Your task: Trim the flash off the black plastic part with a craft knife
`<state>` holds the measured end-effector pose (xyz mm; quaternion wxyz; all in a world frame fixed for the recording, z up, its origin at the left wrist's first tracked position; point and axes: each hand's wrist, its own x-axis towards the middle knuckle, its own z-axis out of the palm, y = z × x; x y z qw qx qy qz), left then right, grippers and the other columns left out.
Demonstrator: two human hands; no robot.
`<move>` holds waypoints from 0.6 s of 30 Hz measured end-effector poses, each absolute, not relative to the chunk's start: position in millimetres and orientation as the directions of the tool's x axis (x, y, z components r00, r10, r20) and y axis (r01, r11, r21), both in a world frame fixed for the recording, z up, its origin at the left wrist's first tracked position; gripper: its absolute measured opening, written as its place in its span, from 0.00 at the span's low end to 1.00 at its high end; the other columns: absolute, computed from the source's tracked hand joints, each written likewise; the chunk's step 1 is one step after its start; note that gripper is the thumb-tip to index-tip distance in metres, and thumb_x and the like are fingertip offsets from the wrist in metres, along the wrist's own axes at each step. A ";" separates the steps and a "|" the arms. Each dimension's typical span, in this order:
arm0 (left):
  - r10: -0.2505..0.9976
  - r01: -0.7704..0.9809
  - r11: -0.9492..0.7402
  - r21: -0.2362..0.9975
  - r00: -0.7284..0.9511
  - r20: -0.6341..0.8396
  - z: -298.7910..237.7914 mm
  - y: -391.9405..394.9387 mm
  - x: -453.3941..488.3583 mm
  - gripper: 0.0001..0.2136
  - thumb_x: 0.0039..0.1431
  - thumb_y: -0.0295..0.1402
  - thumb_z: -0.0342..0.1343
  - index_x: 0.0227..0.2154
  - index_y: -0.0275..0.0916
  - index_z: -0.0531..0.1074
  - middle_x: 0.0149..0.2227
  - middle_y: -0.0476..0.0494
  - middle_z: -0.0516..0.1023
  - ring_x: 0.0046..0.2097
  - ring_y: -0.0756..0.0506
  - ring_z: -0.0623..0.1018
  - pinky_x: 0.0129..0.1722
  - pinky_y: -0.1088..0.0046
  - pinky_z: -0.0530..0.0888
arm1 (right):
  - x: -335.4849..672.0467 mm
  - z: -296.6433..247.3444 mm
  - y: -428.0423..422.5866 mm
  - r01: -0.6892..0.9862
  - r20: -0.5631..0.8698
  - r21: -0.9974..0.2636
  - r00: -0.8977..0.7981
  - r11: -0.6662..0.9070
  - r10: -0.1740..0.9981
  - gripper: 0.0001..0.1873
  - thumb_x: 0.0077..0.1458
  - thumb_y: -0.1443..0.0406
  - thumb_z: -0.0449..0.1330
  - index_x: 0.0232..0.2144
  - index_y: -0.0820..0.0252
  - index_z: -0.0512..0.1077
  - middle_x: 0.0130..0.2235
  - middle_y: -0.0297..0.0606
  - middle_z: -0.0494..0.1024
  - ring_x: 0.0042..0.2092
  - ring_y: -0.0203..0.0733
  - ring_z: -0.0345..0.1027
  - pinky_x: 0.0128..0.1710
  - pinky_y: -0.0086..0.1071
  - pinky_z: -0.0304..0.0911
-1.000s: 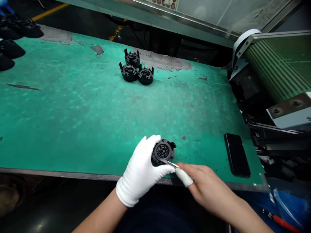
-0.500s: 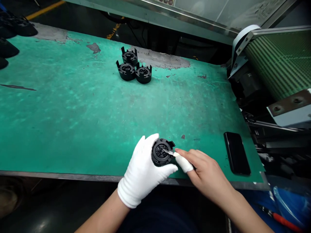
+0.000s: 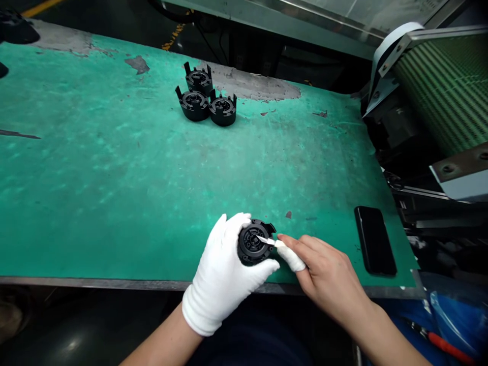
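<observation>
My left hand (image 3: 224,272), in a white glove, is closed around a round black plastic part (image 3: 254,242) and holds it tilted over the near edge of the green table (image 3: 114,178). My bare right hand (image 3: 324,277), with a white cot on one finger, pinches a small metal blade (image 3: 266,240). The blade's tip rests inside the part's ribbed face. Three matching black parts (image 3: 204,96) with upright tabs stand clustered at the far middle of the table.
A black phone (image 3: 374,240) lies flat at the near right of the table. A green conveyor belt (image 3: 438,86) on a metal frame stands to the right. Dark objects (image 3: 15,30) lie at the far left corner. A red-handled tool (image 3: 442,345) lies low on the right.
My right hand moved the blade from the part's lower rim up into its middle. The view has shifted slightly downward; both hands stay at the near edge.
</observation>
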<state>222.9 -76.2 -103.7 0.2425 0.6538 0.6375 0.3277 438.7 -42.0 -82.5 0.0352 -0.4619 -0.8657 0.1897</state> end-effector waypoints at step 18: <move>0.977 0.682 -0.054 0.730 -0.115 0.180 -112.1 -77.2 229.9 0.32 0.48 0.51 0.68 0.50 0.41 0.64 0.51 0.40 0.75 0.55 0.38 0.75 0.69 0.46 0.53 | 444.6 -70.9 -68.0 0.839 -0.250 -0.354 -0.511 0.413 0.823 0.22 0.65 0.68 0.51 0.58 0.47 0.69 0.39 0.36 0.77 0.40 0.46 0.72 0.37 0.37 0.63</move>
